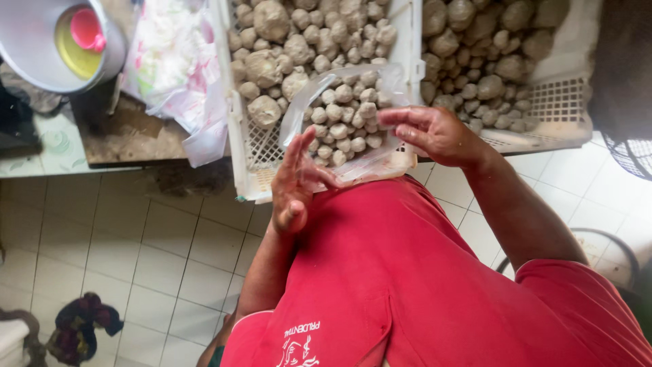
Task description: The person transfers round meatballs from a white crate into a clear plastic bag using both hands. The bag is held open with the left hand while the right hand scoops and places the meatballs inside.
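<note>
Head view, looking down over a red shirt (407,285). I see both hands at centre frame holding one clear plastic bag (346,115), whose mouth lies open over the near edge of a white slotted crate (252,153). The left hand (295,187) has its fingers spread, with the thumb pinching the lower edge of the bag. The right hand (435,132) grips the bag's right edge, fingers curled around the film.

I judge the filling well advanced: the bag already holds a good heap of small grey-brown balls (346,119), though spare film remains above them, and its mouth is not closed or tied. Much loose stock is left: the crate behind the bag, in the upper centre, is packed with balls of mixed sizes, and a second crate (564,102) at upper right is piled deep at its far end.

At upper left a metal basin (27,41) holds a pink scoop (87,30), beside a crumpled heap of plastic bags (180,64). A white tiled floor (136,258) fills the lower left.
</note>
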